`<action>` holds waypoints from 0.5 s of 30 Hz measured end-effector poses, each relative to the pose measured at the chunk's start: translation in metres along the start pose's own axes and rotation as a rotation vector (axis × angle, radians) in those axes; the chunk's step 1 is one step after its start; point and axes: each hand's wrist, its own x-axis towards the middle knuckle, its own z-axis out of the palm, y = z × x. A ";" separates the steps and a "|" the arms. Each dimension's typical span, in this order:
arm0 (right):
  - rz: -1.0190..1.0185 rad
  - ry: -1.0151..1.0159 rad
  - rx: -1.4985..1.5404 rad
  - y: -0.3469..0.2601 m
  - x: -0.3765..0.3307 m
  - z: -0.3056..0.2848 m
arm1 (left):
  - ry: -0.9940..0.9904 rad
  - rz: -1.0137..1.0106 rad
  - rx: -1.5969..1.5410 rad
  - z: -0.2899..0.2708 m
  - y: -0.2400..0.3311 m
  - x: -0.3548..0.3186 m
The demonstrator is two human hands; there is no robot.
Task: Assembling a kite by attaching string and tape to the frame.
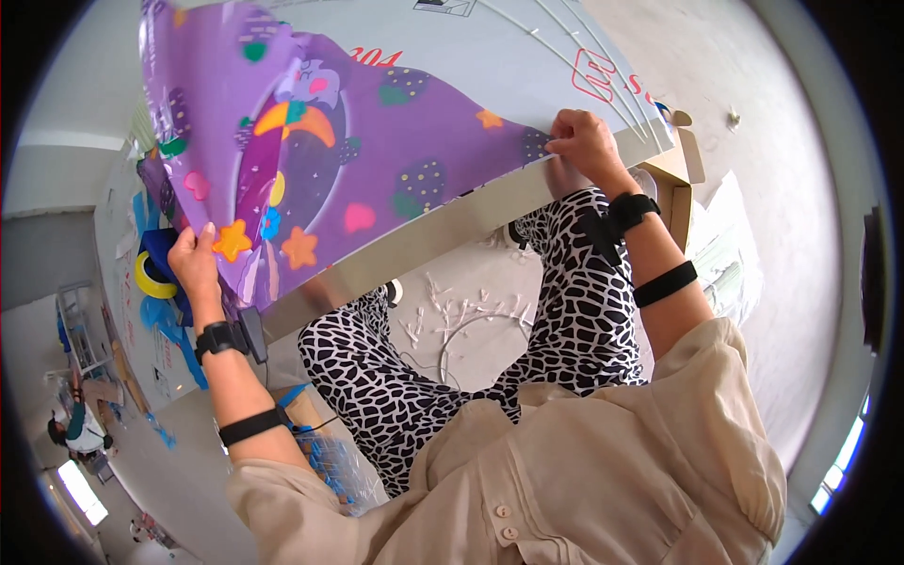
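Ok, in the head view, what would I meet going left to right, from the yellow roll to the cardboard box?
Yellow roll, left hand pinching the purple sheet, large orange star on that sheet, lower pink heart, right hand, cardboard box.

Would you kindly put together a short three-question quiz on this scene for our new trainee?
1. True or false: the left hand and the right hand are both on the purple sheet.
2. Multiple choice: what shape is the yellow object just left of the left hand? A) a cube; B) a ring; C) a flat square.
3. Fill the gap: the person's patterned trousers are black and ____.

Key:
1. True; one hand is at each end of its near edge.
2. B.
3. White.
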 end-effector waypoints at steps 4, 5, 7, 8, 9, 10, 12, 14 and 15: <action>0.015 -0.018 0.045 0.003 0.006 -0.001 | 0.114 -0.202 -0.092 -0.021 -0.045 0.019; -0.038 -0.017 0.080 0.002 0.008 -0.002 | 0.146 -0.265 -0.009 -0.023 -0.051 0.019; 0.057 -0.083 0.294 0.001 0.012 -0.003 | 0.199 -0.353 0.086 -0.030 -0.062 0.019; 0.169 -0.137 0.500 -0.001 0.012 -0.008 | 0.202 -0.359 0.089 -0.027 -0.063 0.019; 0.170 -0.154 0.634 -0.003 0.011 -0.012 | 0.227 -0.330 0.187 -0.025 -0.063 0.020; 0.167 -0.161 0.636 -0.007 0.011 -0.013 | 0.252 -0.299 0.285 -0.024 -0.063 0.021; 0.280 -0.064 1.002 -0.011 0.008 -0.018 | 0.274 -0.331 0.302 -0.014 -0.050 0.019; 0.321 -0.028 1.049 -0.013 0.006 -0.026 | 0.417 -0.323 0.585 -0.004 -0.032 0.016; 0.297 -0.088 1.027 -0.012 0.008 -0.026 | 0.421 -0.232 0.541 -0.015 -0.045 0.018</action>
